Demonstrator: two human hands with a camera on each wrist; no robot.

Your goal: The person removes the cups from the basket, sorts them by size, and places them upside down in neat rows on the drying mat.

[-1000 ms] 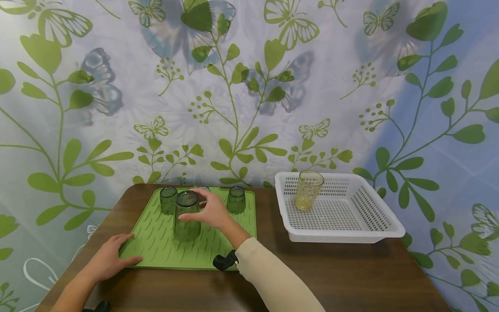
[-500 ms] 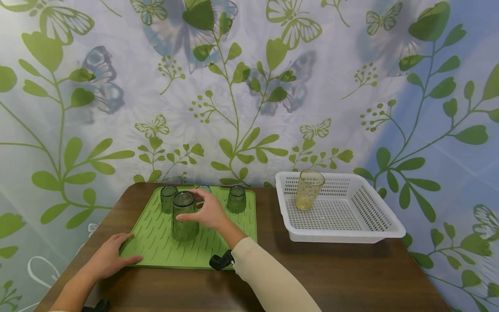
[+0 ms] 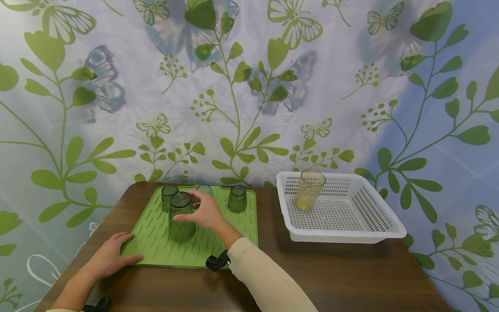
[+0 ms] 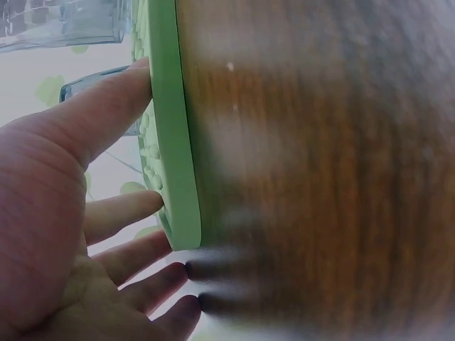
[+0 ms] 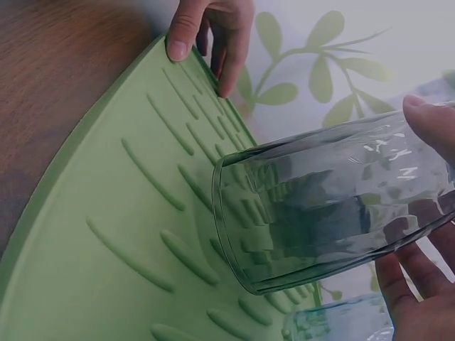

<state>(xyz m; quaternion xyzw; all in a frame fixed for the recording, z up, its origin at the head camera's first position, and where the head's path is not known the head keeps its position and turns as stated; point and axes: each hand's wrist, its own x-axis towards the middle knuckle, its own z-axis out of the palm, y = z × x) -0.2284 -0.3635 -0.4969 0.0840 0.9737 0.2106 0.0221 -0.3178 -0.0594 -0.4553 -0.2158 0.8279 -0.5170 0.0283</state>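
My right hand (image 3: 204, 212) grips a tall green drinking glass (image 3: 180, 227) near its upper end, thumb on the near side and fingers behind. The glass is upside down, its rim close over the ridged green drying mat (image 3: 152, 249), as the right wrist view shows. At the mat's front left corner my left hand (image 3: 111, 255) rests with fingers spread, thumb (image 4: 117, 99) and fingertips touching the edge. Behind the tall glass stand a small green glass (image 3: 167, 195) on the left, a bluish glass (image 3: 204, 189) partly hidden by my right hand, and another small green glass (image 3: 237, 199).
To the right, on the brown wooden table (image 3: 312, 277), sits a white perforated basket (image 3: 343, 236). A yellow-tinted glass (image 3: 310, 190) leans upright inside it at the left. A curtain (image 3: 249, 86) with leaves and butterflies hangs close behind the table.
My right hand has shifted the tall green glass slightly left over the mat, uncovering more of the bluish glass. The left hand stays at the mat's corner.
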